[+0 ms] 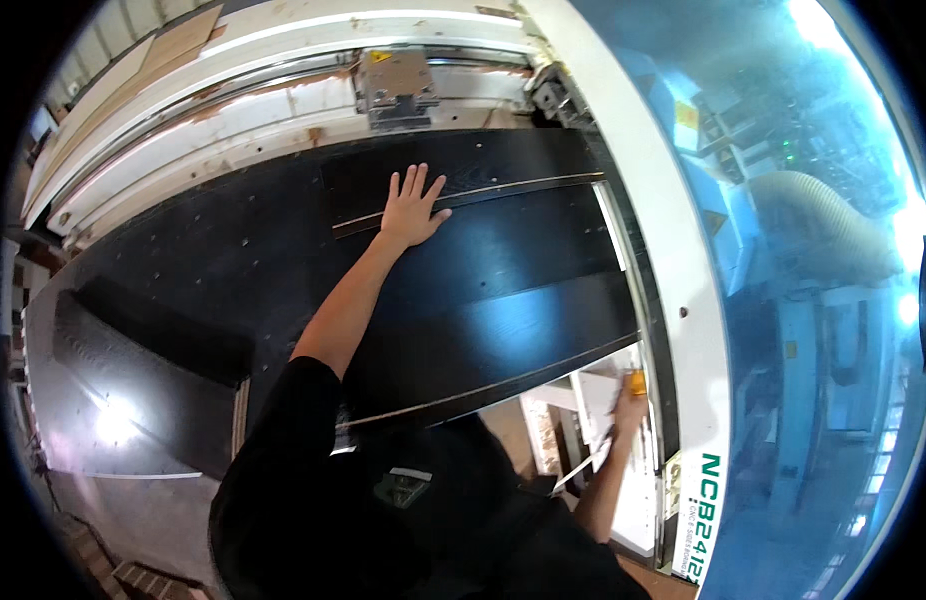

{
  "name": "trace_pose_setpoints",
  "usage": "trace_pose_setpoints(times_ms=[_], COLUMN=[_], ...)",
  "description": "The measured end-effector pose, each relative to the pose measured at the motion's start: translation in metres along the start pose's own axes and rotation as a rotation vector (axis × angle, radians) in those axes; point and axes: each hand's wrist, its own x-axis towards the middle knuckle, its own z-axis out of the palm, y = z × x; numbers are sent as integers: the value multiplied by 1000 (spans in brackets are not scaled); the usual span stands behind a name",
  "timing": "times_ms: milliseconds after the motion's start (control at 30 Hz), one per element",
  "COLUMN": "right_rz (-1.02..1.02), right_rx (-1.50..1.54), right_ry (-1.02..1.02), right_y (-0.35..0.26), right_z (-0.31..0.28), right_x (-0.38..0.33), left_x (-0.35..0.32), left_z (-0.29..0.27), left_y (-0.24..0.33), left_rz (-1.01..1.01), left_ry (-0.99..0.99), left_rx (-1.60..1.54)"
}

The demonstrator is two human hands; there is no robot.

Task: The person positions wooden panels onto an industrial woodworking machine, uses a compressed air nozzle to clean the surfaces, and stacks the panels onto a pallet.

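My left hand (411, 210) lies flat with its fingers spread on a long black board (528, 158) at the far side of the machine table. The board's pale near edge runs past my palm. Closer to my body rests a second glossy black board (523, 325), its near edge also pale. Down at the right, my right hand (630, 408) is closed beside the table's metal edge, against a small orange-yellow part (637, 384). Its fingers are mostly hidden, so whether it grips that part is unclear.
Behind the boards runs a machine rail with a metal carriage (398, 85). A white machine frame (683, 310) and a blue see-through cover (813, 400) stand at the right. Another dark board (148, 385) lies on the left; a ribbed hose (818, 225) shows behind the cover.
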Motion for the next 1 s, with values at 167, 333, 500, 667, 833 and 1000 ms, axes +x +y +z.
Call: trace_pose_setpoints(times_ms=[167, 333, 500, 667, 833, 1000], right_rz=[-97, 20, -213, -671, -984, -913], right_rx=[537, 12, -241, 70, 118, -36], right_ry=[198, 274, 605, 533, -126, -207], right_y=[28, 116, 133, -101, -236, -291], right_z=[6, 33, 59, 64, 148, 279], right_x=[17, 9, 34, 57, 120, 210], left_x=[-68, -135, -172, -225, -248, -222], left_z=[-28, -54, -81, -112, -120, -116], left_y=[-41, -53, -68, -77, -70, -48], left_rz=[-34, -75, -105, -610, -1036, -1146], left_ry=[11, 97, 104, 246, 353, 293], left_rx=[-22, -149, -286, -43, 45, -2])
